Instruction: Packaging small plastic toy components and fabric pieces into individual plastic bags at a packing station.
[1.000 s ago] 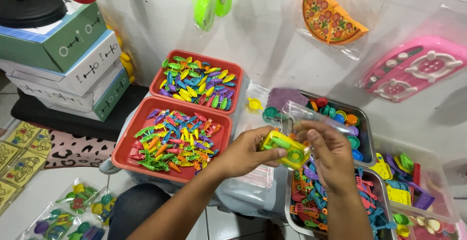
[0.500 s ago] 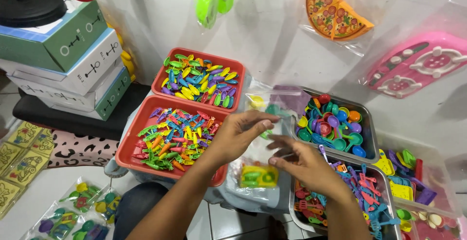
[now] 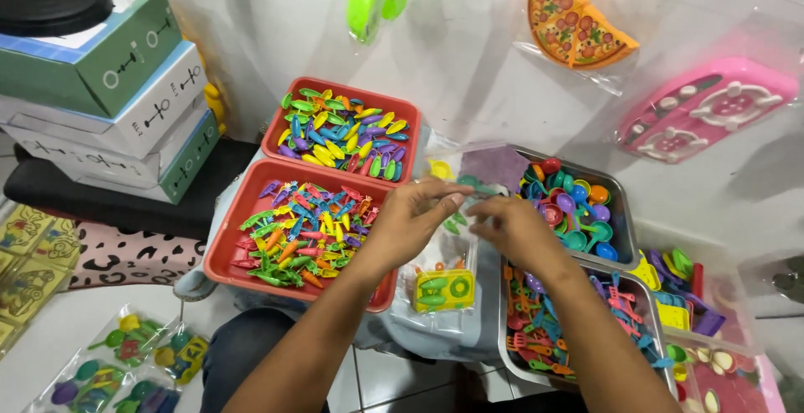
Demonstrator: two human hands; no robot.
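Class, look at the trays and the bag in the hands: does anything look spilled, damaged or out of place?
Nothing stands out. Both red trays keep their small plastic pieces inside, as do the metal trays. The left hand and right hand hold a clear bag by its top, a yellow toy inside; it looks intact.

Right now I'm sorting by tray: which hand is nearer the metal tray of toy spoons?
Right. The right hand sits at the metal tray's left edge; the left hand is farther left, beside the red tray.
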